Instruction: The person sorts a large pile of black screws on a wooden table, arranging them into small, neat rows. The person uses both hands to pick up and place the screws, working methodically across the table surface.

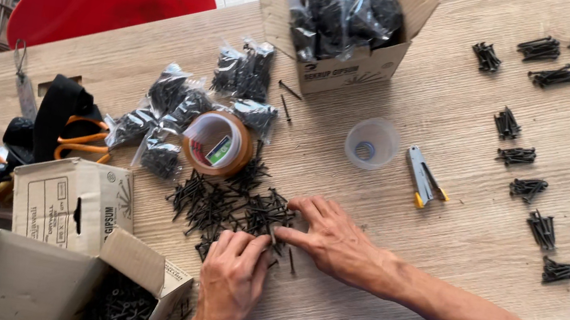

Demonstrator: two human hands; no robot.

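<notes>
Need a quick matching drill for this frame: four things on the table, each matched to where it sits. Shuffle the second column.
1. tape roll
2. plastic cup
3. stapler
4. scissors

a. far left, beside a black strap
b. right of the cup
c. just above the loose screw pile
d. below the box of bagged screws

Pairs: 1-c, 2-d, 3-b, 4-a

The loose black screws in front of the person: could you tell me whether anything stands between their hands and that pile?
Nothing visible does. The left hand and the right hand both rest on the near edge of the pile of loose black screws. The roll of tape lies at the pile's far side, away from the hands.
</notes>
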